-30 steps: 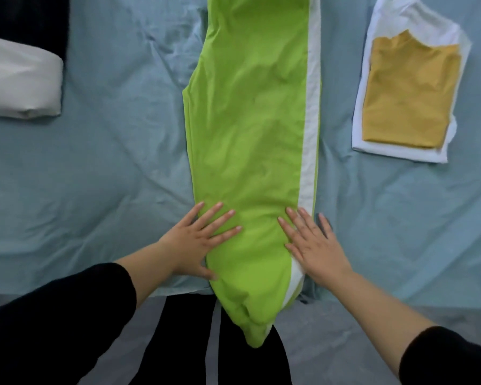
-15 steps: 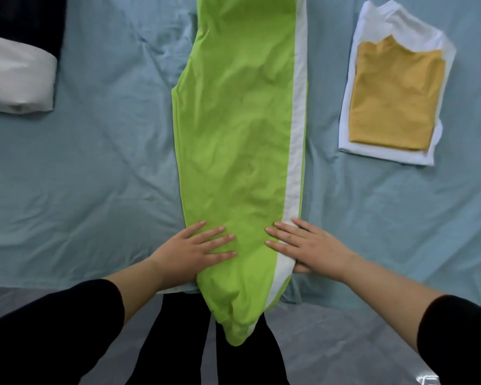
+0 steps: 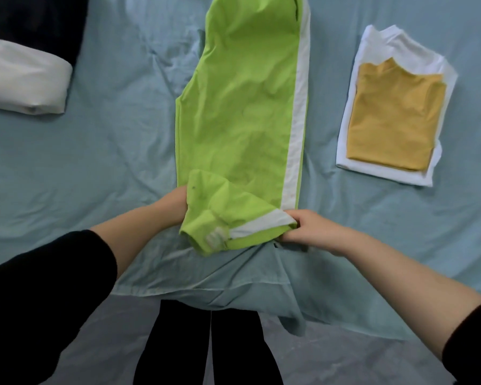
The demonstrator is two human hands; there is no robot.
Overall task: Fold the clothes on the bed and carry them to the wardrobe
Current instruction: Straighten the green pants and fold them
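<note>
Bright green trousers (image 3: 245,107) with a white side stripe lie lengthwise on the pale blue bed sheet (image 3: 109,151), doubled leg on leg. Their near end is lifted and turned back over the rest. My left hand (image 3: 172,202) grips that end at its left edge, partly hidden under the cloth. My right hand (image 3: 306,229) pinches the right corner at the white stripe. A folded mustard top (image 3: 395,118) sits on a folded white garment (image 3: 378,48) at the right of the bed.
A white pillow (image 3: 25,81) lies at the far left with dark cloth (image 3: 39,20) behind it. The bed's near edge runs just below my hands, above a grey floor (image 3: 345,357) and my dark trouser legs.
Both hands went from lying flat on the green trousers to gripping the near end. That end, which hung over the bed edge, is now lifted and turned up onto the trousers.
</note>
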